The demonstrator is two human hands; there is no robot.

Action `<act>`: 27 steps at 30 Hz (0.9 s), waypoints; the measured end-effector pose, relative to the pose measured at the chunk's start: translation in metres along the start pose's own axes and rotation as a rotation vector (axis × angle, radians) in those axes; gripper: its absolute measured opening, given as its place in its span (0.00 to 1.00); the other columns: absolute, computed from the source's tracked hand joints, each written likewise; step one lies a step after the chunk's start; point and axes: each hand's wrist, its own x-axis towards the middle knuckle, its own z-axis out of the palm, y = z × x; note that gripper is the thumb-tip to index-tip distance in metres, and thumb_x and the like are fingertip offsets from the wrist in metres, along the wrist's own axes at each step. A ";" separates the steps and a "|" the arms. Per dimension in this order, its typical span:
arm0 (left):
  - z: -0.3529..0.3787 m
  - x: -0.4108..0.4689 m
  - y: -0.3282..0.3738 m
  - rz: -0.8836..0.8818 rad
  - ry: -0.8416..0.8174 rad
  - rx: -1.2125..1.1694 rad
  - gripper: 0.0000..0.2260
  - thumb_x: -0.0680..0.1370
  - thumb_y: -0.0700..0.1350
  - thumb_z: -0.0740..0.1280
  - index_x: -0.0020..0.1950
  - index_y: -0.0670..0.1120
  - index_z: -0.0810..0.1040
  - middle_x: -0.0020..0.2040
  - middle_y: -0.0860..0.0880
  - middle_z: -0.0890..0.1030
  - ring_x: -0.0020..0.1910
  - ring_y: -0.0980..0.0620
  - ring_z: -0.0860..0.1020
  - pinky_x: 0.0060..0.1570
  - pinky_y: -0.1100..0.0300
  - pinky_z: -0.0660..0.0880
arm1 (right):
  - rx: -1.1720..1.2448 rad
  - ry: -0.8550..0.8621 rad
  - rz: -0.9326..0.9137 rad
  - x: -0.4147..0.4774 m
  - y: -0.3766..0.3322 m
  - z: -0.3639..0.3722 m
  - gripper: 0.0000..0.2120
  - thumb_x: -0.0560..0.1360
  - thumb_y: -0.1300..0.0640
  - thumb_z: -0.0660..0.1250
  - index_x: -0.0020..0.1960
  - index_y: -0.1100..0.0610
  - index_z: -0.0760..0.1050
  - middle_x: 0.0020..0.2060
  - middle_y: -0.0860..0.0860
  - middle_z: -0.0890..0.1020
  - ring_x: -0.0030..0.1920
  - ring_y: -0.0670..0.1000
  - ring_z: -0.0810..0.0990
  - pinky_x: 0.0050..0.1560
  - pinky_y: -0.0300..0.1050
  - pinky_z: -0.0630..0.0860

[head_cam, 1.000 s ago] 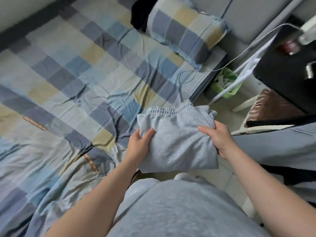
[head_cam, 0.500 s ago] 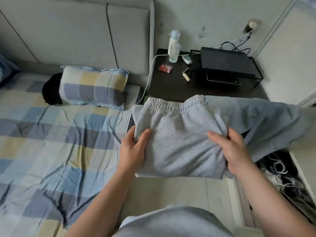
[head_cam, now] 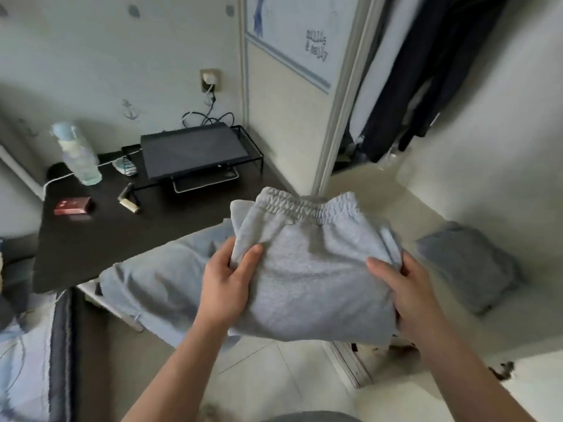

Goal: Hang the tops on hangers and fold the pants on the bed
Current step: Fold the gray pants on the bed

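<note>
Holding folded light grey fleece sweatpants [head_cam: 313,269] in the air between both hands, elastic waistband turned away from the person.

The left hand [head_cam: 228,287] gripped the bundle's left edge, thumb on top and fingers curled beneath; the right hand [head_cam: 405,296] clasped the right edge likewise. The bundle hung above pale floor tiles, near an open wardrobe of dark hanging clothes [head_cam: 426,71] and a black bedside table [head_cam: 122,239]. The table bore a clear plastic bottle [head_cam: 77,153], a black screen on a wire stand [head_cam: 192,153] and a small red box [head_cam: 73,206], its label too blurred to read. Two short lines of blue lettering on a pale blue-bordered panel [head_cam: 289,32] were also illegible. A second folded grey garment [head_cam: 466,269] lay to the right.
</note>
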 end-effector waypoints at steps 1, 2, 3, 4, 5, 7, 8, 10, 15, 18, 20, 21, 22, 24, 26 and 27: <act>0.019 0.012 0.000 -0.008 -0.051 -0.004 0.07 0.80 0.54 0.69 0.43 0.55 0.80 0.37 0.57 0.81 0.37 0.60 0.79 0.37 0.66 0.75 | 0.008 0.052 0.000 0.003 -0.001 -0.015 0.16 0.69 0.55 0.77 0.56 0.51 0.82 0.52 0.56 0.86 0.52 0.60 0.86 0.46 0.55 0.83; 0.037 0.023 0.001 -0.012 -0.102 -0.007 0.06 0.80 0.54 0.69 0.45 0.56 0.80 0.39 0.57 0.82 0.38 0.60 0.80 0.38 0.65 0.75 | 0.020 0.104 0.000 0.005 -0.001 -0.028 0.15 0.70 0.56 0.77 0.56 0.50 0.82 0.51 0.55 0.86 0.51 0.58 0.86 0.44 0.51 0.83; 0.054 0.033 0.001 -0.010 -0.150 -0.009 0.05 0.80 0.55 0.68 0.46 0.56 0.81 0.41 0.56 0.84 0.40 0.59 0.81 0.39 0.65 0.76 | 0.032 0.153 0.002 0.008 -0.002 -0.041 0.14 0.70 0.56 0.77 0.54 0.48 0.83 0.50 0.53 0.87 0.50 0.56 0.86 0.42 0.48 0.83; 0.072 0.043 0.002 -0.005 -0.194 -0.008 0.05 0.80 0.55 0.68 0.48 0.56 0.81 0.42 0.56 0.84 0.41 0.59 0.82 0.39 0.65 0.76 | 0.042 0.198 0.012 0.010 -0.003 -0.052 0.13 0.70 0.56 0.77 0.53 0.46 0.83 0.50 0.52 0.87 0.49 0.56 0.87 0.42 0.48 0.83; 0.089 0.053 0.001 -0.003 -0.238 -0.007 0.04 0.80 0.55 0.68 0.48 0.57 0.81 0.42 0.56 0.85 0.42 0.59 0.82 0.40 0.65 0.76 | 0.050 0.240 0.021 0.012 -0.003 -0.063 0.13 0.71 0.56 0.77 0.53 0.45 0.83 0.50 0.52 0.87 0.50 0.56 0.87 0.43 0.50 0.83; 0.124 0.073 -0.001 -0.019 -0.326 -0.006 0.03 0.80 0.54 0.69 0.49 0.58 0.81 0.43 0.57 0.85 0.43 0.59 0.83 0.43 0.62 0.78 | 0.064 0.334 0.023 0.019 -0.002 -0.082 0.12 0.72 0.58 0.76 0.53 0.46 0.82 0.51 0.53 0.86 0.51 0.57 0.86 0.47 0.54 0.82; 0.142 0.082 -0.001 -0.020 -0.363 0.002 0.02 0.80 0.54 0.69 0.49 0.59 0.81 0.44 0.57 0.85 0.43 0.60 0.83 0.43 0.61 0.78 | 0.073 0.384 0.019 0.023 -0.002 -0.090 0.12 0.72 0.58 0.76 0.53 0.47 0.82 0.51 0.53 0.86 0.51 0.57 0.86 0.48 0.55 0.82; 0.177 0.104 -0.003 0.004 -0.430 0.028 0.02 0.79 0.55 0.69 0.49 0.60 0.81 0.44 0.58 0.84 0.43 0.61 0.82 0.42 0.63 0.78 | 0.098 0.479 0.012 0.033 -0.001 -0.104 0.12 0.72 0.59 0.75 0.53 0.47 0.83 0.51 0.52 0.87 0.50 0.56 0.86 0.48 0.54 0.82; 0.263 0.169 -0.009 -0.006 -0.619 0.101 0.06 0.78 0.59 0.69 0.49 0.59 0.81 0.44 0.61 0.84 0.42 0.62 0.81 0.45 0.54 0.78 | 0.173 0.696 0.010 0.070 0.005 -0.131 0.12 0.73 0.61 0.74 0.48 0.44 0.84 0.48 0.51 0.87 0.47 0.54 0.87 0.39 0.46 0.82; 0.315 0.211 -0.015 -0.044 -0.746 0.146 0.09 0.77 0.58 0.70 0.53 0.56 0.83 0.44 0.58 0.85 0.45 0.56 0.83 0.49 0.50 0.80 | 0.193 0.813 0.014 0.102 0.012 -0.147 0.12 0.73 0.61 0.74 0.49 0.44 0.84 0.48 0.52 0.87 0.47 0.55 0.87 0.43 0.51 0.82; 0.350 0.235 -0.020 -0.062 -0.842 0.172 0.10 0.78 0.57 0.70 0.56 0.55 0.83 0.46 0.57 0.86 0.46 0.55 0.83 0.49 0.53 0.80 | 0.211 0.905 0.025 0.126 0.018 -0.159 0.12 0.73 0.61 0.74 0.49 0.45 0.84 0.47 0.52 0.87 0.46 0.55 0.87 0.44 0.52 0.82; 0.366 0.246 -0.023 -0.066 -0.878 0.176 0.09 0.78 0.56 0.70 0.55 0.55 0.82 0.46 0.58 0.86 0.45 0.57 0.84 0.47 0.56 0.79 | 0.218 0.952 0.031 0.137 0.022 -0.165 0.12 0.73 0.62 0.74 0.49 0.46 0.84 0.46 0.51 0.87 0.45 0.55 0.87 0.42 0.50 0.82; 0.382 0.255 -0.027 -0.066 -0.909 0.174 0.06 0.79 0.54 0.70 0.54 0.55 0.82 0.45 0.60 0.85 0.44 0.60 0.83 0.44 0.60 0.78 | 0.223 0.999 0.030 0.147 0.025 -0.171 0.12 0.73 0.63 0.73 0.50 0.47 0.84 0.46 0.51 0.87 0.45 0.53 0.87 0.38 0.46 0.81; 0.414 0.271 -0.033 -0.042 -0.962 0.203 0.03 0.80 0.52 0.69 0.51 0.56 0.81 0.43 0.60 0.85 0.42 0.63 0.82 0.40 0.68 0.76 | 0.220 1.082 0.032 0.165 0.033 -0.186 0.12 0.73 0.64 0.73 0.53 0.52 0.83 0.45 0.51 0.87 0.45 0.53 0.87 0.36 0.41 0.80; 0.445 0.280 -0.043 -0.026 -0.993 0.252 0.04 0.80 0.52 0.68 0.52 0.55 0.82 0.45 0.57 0.85 0.45 0.60 0.82 0.46 0.62 0.78 | 0.212 1.126 0.048 0.178 0.039 -0.203 0.14 0.72 0.65 0.73 0.55 0.52 0.83 0.46 0.51 0.87 0.46 0.53 0.87 0.37 0.41 0.80; 0.461 0.283 -0.049 -0.021 -1.012 0.272 0.06 0.80 0.52 0.68 0.53 0.53 0.82 0.47 0.55 0.85 0.47 0.56 0.82 0.49 0.57 0.78 | 0.197 1.138 0.056 0.184 0.042 -0.213 0.14 0.72 0.64 0.73 0.55 0.50 0.83 0.47 0.51 0.87 0.46 0.53 0.87 0.38 0.42 0.81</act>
